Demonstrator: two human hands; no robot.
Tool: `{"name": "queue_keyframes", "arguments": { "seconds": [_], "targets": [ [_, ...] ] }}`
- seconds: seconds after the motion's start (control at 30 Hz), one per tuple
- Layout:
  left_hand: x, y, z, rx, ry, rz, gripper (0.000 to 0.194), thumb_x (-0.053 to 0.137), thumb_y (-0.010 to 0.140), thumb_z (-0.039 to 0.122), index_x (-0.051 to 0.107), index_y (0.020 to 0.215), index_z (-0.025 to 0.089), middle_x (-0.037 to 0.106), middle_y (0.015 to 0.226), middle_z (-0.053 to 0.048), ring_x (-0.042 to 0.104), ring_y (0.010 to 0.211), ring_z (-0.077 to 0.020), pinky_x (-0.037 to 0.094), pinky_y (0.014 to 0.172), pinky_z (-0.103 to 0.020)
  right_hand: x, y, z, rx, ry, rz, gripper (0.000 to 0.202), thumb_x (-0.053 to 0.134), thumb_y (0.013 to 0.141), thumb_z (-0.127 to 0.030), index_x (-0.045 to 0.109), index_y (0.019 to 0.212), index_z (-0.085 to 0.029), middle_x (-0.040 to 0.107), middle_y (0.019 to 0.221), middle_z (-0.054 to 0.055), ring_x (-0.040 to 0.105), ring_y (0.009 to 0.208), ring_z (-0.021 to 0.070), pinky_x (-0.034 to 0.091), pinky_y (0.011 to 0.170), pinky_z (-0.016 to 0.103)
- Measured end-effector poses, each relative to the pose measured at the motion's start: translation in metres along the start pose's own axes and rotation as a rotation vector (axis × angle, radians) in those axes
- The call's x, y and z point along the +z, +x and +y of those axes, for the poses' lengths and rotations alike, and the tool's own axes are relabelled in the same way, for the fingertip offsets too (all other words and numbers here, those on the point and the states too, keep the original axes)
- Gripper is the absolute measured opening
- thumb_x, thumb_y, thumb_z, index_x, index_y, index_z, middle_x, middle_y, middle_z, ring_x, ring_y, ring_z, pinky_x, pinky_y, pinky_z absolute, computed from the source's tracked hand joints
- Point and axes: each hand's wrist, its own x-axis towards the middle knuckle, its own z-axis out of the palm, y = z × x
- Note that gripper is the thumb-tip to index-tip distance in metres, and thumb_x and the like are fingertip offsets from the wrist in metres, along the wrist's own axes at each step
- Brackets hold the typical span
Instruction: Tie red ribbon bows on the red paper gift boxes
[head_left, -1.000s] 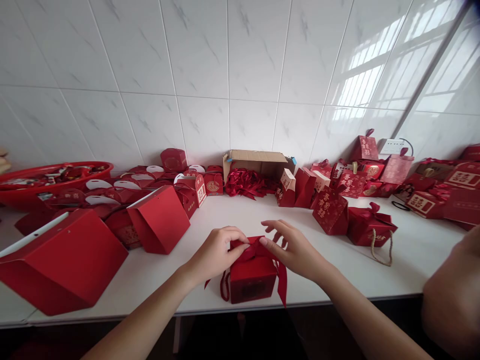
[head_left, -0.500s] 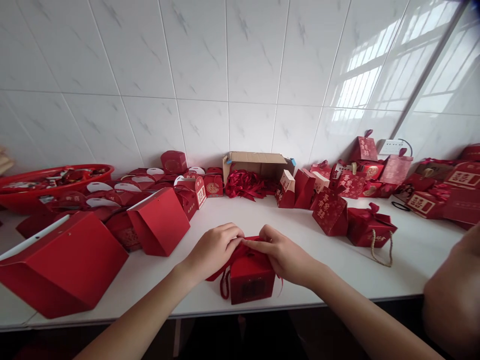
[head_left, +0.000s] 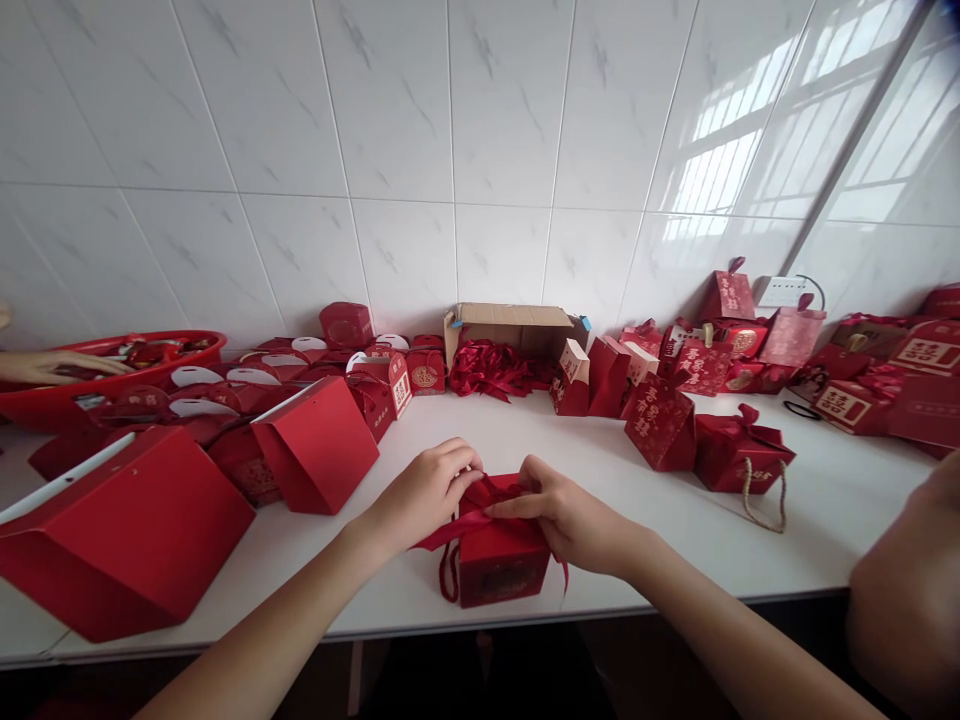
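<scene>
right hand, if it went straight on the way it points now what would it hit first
The right hand would meet the red ribbon by its thumb first; beyond that, probably the left hand, though depth is unclear.

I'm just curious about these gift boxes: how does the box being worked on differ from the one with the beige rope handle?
The worked-on box has a dark red cord; the rope-handled box has beige. The former's ribbon trails sideways; the latter's bow sits on top. Both are red.

Wht marbled tile wall (head_left: 390,110), window reflection (head_left: 731,140) R.
</scene>
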Motion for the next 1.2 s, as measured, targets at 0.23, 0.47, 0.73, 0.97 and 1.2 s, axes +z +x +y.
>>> {"name": "queue_keyframes", "arguments": {
  "seconds": [0.23, 0.47, 0.73, 0.97, 1.2],
  "targets": [
    [-0.0060, -0.0047, -0.0099, -0.003, -0.032, 0.018, 0.017, 0.045, 0.087, 0.024, 0.060, 0.081, 0.021, 0.060, 0.086, -0.004, 0.057, 0.078, -0.0177, 0.044, 0.072, -0.029, -0.0003, -0.0005, 0.0001, 0.012, 0.035, 0.013, 0.050, 0.039, 0.084, -0.001, 0.066, 0.115, -0.029, 0.042, 0.087, 0.005, 0.048, 0.072, 0.0122, 0.050, 0.068, 0.028],
    [-0.0068, -0.0055, -0.0093, -0.013, -0.226, -0.088, 0.026, 0.051, 0.084, 0.027, 0.056, 0.109, 0.025, 0.060, 0.103, -0.005, 0.057, 0.086, -0.0167, 0.048, 0.074, -0.028, 0.0031, 0.0006, 0.0037, 0.008, 0.012, 0.048, 0.051, 0.041, 0.082, 0.000, 0.068, 0.110, -0.034, 0.042, 0.086, 0.004, 0.047, 0.074, 0.0131, 0.048, 0.069, 0.028],
    [-0.0085, -0.0001, -0.0088, 0.062, -0.147, -0.171, 0.005, 0.051, 0.082, 0.022, 0.056, 0.083, 0.022, 0.055, 0.100, -0.004, 0.054, 0.087, -0.0163, 0.043, 0.084, -0.029, 0.0034, -0.0005, 0.0035, 0.013, 0.021, 0.040, 0.049, 0.039, 0.085, -0.002, 0.068, 0.110, -0.031, 0.043, 0.086, 0.005, 0.049, 0.075, 0.0135, 0.048, 0.069, 0.028],
    [-0.0045, 0.0004, -0.0098, 0.083, -0.195, -0.253, 0.005, 0.049, 0.085, 0.024, 0.052, 0.082, 0.021, 0.054, 0.101, -0.005, 0.051, 0.098, -0.0178, 0.040, 0.092, -0.031, 0.0035, -0.0001, 0.0035, 0.008, 0.020, 0.046, 0.053, 0.039, 0.082, 0.002, 0.068, 0.110, -0.032, 0.043, 0.086, 0.004, 0.049, 0.075, 0.0130, 0.048, 0.068, 0.027],
    [-0.0026, 0.0029, -0.0090, 0.067, -0.144, -0.297, 0.017, 0.049, 0.088, 0.034, 0.056, 0.080, 0.021, 0.050, 0.115, -0.007, 0.042, 0.114, -0.0218, 0.039, 0.094, -0.034, 0.0061, 0.0019, 0.0064, -0.013, -0.002, 0.042, 0.053, 0.039, 0.082, 0.001, 0.068, 0.110, -0.033, 0.041, 0.083, 0.004, 0.047, 0.073, 0.0128, 0.047, 0.067, 0.028]
  ]
}}
